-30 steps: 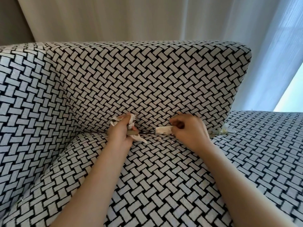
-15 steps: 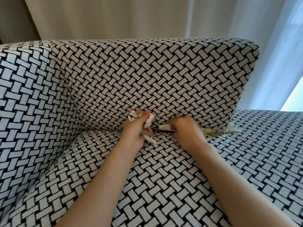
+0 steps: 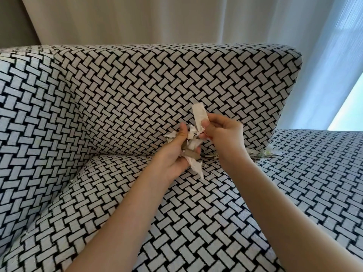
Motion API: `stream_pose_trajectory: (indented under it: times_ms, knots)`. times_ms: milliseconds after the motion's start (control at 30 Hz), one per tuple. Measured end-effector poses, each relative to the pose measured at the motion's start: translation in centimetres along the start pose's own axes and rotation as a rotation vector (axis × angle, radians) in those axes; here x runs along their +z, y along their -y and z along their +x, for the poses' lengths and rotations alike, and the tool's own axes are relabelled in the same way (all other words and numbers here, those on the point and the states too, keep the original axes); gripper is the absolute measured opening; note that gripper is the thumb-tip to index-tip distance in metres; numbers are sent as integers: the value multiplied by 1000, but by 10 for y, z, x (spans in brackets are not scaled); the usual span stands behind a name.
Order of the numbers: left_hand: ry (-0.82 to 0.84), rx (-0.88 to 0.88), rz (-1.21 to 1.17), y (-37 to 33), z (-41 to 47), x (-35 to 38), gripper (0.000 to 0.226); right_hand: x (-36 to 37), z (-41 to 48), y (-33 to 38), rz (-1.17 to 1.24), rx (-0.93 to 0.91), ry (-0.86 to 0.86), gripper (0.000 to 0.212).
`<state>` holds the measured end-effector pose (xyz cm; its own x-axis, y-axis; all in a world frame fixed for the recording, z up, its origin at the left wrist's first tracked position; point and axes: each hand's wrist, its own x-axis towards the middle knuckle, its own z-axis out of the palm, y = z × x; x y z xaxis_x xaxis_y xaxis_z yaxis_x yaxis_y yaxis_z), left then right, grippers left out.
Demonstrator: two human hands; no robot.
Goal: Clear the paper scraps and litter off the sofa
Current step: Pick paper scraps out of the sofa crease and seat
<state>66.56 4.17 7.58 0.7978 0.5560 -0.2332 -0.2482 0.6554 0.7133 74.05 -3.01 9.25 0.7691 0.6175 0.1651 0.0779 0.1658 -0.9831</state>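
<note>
Gather step, mid-handover; sofa [image 3: 121, 99] not cleared yet.
My left grip [image 3: 173, 154] is curled tight round a wad of scraps [image 3: 193, 145], held just off the seat. My right grip [image 3: 223, 134] pinches a white paper strip [image 3: 198, 114], its lower end touching the wad. Next, I reckon: tuck the strip in, free the right grip, then go for the litter [image 3: 258, 153] in the crease below-right of it.
</note>
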Motion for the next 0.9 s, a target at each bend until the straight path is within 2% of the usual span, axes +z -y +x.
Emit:
stream_pose_trajectory:
  times_ms: [100, 200, 333, 500, 667, 800, 900]
  knots:
    - [124, -54, -42, 4, -8, 7, 34, 2, -7, -2, 100, 114, 13, 17]
    - [145, -23, -1, 8, -9, 8, 31, 6, -12, -2, 125, 139, 21, 12]
    - [165, -6, 87, 8, -11, 10, 26, 7, -13, 4, 143, 128, 17, 22]
    - [206, -8, 152, 9, -16, 14, 30, 7, -12, 9, 246, 155, -8, 23]
    - [167, 23, 155, 14, -20, 17, 35, 9, -16, 15, 376, 179, 39, 19]
    - [79, 74, 198, 15, -19, 19, 27, 10, -19, 15, 354, 193, 59, 21]
    - [68, 104, 344, 17, -18, 20, 26, 7, -17, 15, 231, 166, 46, 24]
